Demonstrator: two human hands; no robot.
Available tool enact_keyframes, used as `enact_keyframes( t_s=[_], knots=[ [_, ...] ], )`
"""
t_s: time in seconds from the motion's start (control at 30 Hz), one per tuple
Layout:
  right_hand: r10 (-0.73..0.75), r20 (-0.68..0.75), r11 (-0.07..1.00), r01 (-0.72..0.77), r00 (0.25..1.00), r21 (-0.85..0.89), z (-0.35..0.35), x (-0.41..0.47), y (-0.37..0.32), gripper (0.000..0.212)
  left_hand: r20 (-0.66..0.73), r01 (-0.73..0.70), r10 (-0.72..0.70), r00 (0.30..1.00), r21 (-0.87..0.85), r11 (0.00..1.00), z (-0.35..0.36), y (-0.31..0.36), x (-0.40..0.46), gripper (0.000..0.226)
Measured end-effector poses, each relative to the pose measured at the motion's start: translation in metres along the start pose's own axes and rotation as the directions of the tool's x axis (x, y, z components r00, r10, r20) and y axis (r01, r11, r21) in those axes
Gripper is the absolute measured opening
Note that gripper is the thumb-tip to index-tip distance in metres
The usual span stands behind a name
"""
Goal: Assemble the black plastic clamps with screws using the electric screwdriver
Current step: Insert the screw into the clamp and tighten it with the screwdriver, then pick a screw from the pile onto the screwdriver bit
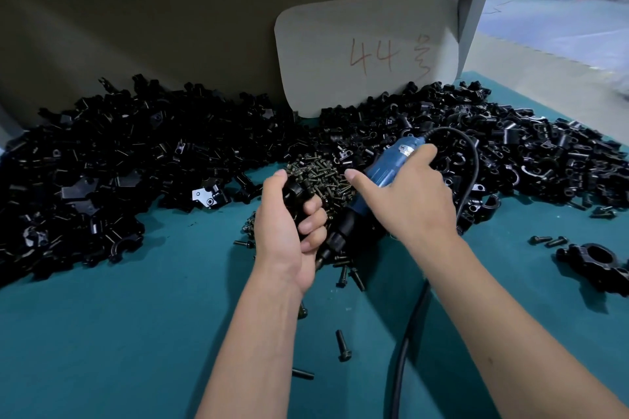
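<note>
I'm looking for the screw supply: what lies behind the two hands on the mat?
Behind the left hand and right hand lies a heap of screws, ringed by black clamp parts. The hands and the blue screwdriver cover its near edge.

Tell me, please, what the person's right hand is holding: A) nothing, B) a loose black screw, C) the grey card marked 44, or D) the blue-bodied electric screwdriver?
D: the right hand wraps around the blue-bodied electric screwdriver, its black tip pointing toward the left hand.
</note>
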State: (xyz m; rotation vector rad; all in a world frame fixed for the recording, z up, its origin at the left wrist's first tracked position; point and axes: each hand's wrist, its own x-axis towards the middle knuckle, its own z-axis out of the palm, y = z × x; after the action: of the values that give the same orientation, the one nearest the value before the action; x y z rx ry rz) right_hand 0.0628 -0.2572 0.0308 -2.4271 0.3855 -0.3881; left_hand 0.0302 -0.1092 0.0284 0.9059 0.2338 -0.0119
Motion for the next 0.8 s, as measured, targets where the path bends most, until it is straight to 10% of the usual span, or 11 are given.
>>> enact_keyframes(
  t_s=[0.23,0.43,0.6,0.8],
  knots=[
    [0.159,0.106,0.895,-0.189,0.982,0.403,0.004,0.014,0.009,0.072,-0.042,-0.05,0.046,0.998,-0.106,0.993,-0.003,0.003,0.0,0.026],
    [0.054,0.199,0.457,-0.201,0.979,0.866,-0.011,0.023,0.015,0.025,-0.138,-0.081,0.097,0.986,0.114,0.99,-0.011,0.003,0.002,0.025],
    [-0.056,0.214,0.011,-0.214,0.975,0.977,-0.034,0.023,0.005,0.026,-0.043,-0.143,0.157,0.987,0.228,0.963,-0.013,0.0,0.002,0.027],
    [-0.134,0.166,-0.226,-0.194,0.977,0.955,-0.069,0.021,-0.013,0.017,0.142,-0.334,0.327,0.934,0.671,0.662,-0.013,-0.007,0.0,0.032]
  ],
)
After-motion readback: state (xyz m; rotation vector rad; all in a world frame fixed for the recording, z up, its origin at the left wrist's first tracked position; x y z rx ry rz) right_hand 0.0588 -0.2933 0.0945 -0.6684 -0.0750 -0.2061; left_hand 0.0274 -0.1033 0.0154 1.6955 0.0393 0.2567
